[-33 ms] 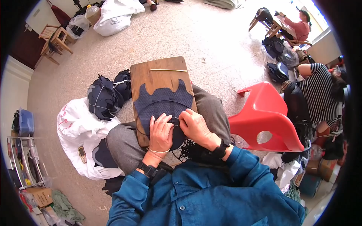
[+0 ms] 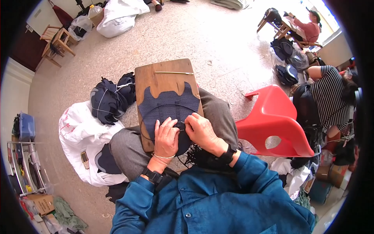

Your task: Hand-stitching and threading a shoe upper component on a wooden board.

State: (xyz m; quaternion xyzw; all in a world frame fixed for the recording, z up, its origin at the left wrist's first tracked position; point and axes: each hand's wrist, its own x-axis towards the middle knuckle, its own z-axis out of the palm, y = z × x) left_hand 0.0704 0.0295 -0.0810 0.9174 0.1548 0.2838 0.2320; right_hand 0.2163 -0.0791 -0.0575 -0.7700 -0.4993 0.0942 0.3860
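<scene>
Bright glare bleaches floor (image 2: pixel 230 37), edges curve

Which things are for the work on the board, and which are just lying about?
For the work: dark cloth, wooden board under it, probably the metal rod.

Just lying about, it seems: phone, red chair, blue box.

Board (image 2: pixel 145 80) between the knees (image 2: pixel 126 146); fabric piece (image 2: pixel 168 111) on its nearer part; rod (image 2: pixel 173 73) across its far end, beyond the fabric; bundle (image 2: pixel 105 102) left of board; sack (image 2: pixel 78 136) nearer, phone (image 2: pixel 85 160) on it; chair (image 2: pixel 272 113) right.
</scene>
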